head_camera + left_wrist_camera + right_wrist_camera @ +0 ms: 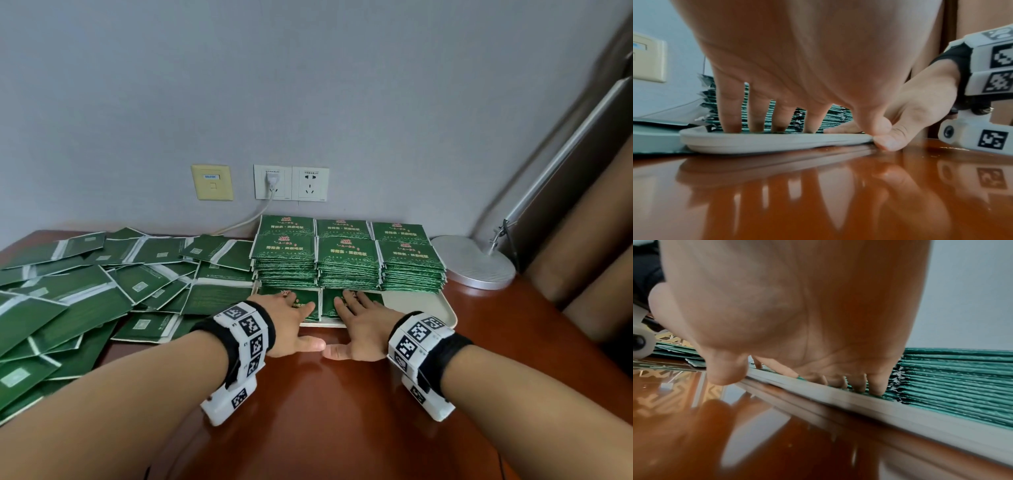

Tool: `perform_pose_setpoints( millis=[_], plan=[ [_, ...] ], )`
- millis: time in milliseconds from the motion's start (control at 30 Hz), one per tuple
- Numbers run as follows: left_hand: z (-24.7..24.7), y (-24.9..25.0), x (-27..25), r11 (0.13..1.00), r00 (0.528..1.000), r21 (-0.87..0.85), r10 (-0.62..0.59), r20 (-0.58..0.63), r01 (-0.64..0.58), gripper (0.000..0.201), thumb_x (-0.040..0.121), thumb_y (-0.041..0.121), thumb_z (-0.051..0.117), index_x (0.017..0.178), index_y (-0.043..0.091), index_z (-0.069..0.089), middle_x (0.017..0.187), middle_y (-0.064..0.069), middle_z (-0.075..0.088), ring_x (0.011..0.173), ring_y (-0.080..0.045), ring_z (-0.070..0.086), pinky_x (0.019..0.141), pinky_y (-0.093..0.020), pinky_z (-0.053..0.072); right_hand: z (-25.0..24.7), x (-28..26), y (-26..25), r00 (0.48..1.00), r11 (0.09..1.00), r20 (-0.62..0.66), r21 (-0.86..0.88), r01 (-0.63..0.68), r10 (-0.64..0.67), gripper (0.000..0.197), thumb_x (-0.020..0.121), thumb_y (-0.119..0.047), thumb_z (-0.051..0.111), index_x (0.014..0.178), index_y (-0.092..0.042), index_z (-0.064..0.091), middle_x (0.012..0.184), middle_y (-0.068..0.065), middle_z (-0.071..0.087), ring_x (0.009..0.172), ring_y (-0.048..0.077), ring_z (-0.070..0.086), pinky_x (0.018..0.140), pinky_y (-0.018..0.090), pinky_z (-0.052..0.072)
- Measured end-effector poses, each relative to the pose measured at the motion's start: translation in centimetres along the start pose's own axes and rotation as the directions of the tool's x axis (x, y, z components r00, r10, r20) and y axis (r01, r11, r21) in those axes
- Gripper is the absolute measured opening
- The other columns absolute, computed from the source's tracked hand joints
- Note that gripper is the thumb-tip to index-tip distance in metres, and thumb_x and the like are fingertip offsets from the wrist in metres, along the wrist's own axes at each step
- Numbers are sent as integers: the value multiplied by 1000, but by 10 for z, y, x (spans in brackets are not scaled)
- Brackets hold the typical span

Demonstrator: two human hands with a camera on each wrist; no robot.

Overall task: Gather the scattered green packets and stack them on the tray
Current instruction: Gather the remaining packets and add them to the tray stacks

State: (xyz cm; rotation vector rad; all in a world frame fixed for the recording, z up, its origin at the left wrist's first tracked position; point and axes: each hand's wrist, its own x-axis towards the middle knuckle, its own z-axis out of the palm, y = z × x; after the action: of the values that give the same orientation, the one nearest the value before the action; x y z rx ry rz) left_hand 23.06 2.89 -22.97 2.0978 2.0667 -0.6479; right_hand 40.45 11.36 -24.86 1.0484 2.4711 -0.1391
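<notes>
A cream tray (418, 305) sits at the back of the table, holding tall stacks of green packets (347, 260) in two rows. In the tray's front row lie two low packets (270, 294). My left hand (294, 318) rests flat on the left one. My right hand (358, 322) rests flat on the right one (329, 306). Both thumbs lie by the tray's front rim. In the left wrist view my straight fingers (731, 113) press down inside the tray rim (766, 141). In the right wrist view my fingertips (875, 386) touch packets beside the stacks (951, 378). Scattered packets (102, 291) cover the table's left side.
A round silver lamp base (474, 260) stands right of the tray. Wall sockets (291, 183) with a plugged white cable (246, 219) are behind it. Brown upholstery (582, 257) borders the table's right edge. The glossy brown table (342, 411) lies in front of the tray.
</notes>
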Motion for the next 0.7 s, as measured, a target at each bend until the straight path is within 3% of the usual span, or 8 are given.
perform_pose_setpoints(
  millis=[233, 467, 567, 700],
  plan=[
    [0, 0, 8, 998, 1000, -51, -20, 11, 21, 99, 80, 89, 13, 158, 32, -2, 166, -8, 3, 153, -28, 9, 121, -54, 19, 0, 7, 9, 998, 999, -38, 5, 46, -46, 110, 82, -87, 31, 158, -19, -11, 165, 4, -19, 152, 27, -13, 124, 48, 3],
    [12, -7, -12, 990, 997, -140, -9, -74, -2, 94, 87, 82, 21, 159, 23, 5, 166, -7, -3, 153, -23, 5, 123, -43, 14, -5, -13, -2, 980, 993, -163, 4, 116, -114, 102, 89, -78, 39, 159, -16, -1, 166, 8, -10, 153, 23, -6, 124, 47, 7],
    [14, -10, -30, 989, 993, -149, -24, -113, 7, 90, 90, 79, 25, 159, 23, 9, 167, -3, -2, 153, -23, 9, 122, -44, 19, -14, -26, -18, 956, 982, -226, -39, 184, -188, 98, 91, -72, 45, 159, -13, 8, 167, 11, 0, 153, 26, 3, 124, 46, 12],
    [25, -22, -61, 985, 986, -163, -79, -147, 54, 84, 92, 76, 31, 157, 24, 20, 166, -3, 11, 149, -25, 23, 117, -47, 31, -26, -38, -55, 919, 959, -273, -83, 271, -283, 89, 91, -63, 54, 156, -12, 22, 164, 11, 17, 149, 28, 21, 118, 46, 29]
  ],
)
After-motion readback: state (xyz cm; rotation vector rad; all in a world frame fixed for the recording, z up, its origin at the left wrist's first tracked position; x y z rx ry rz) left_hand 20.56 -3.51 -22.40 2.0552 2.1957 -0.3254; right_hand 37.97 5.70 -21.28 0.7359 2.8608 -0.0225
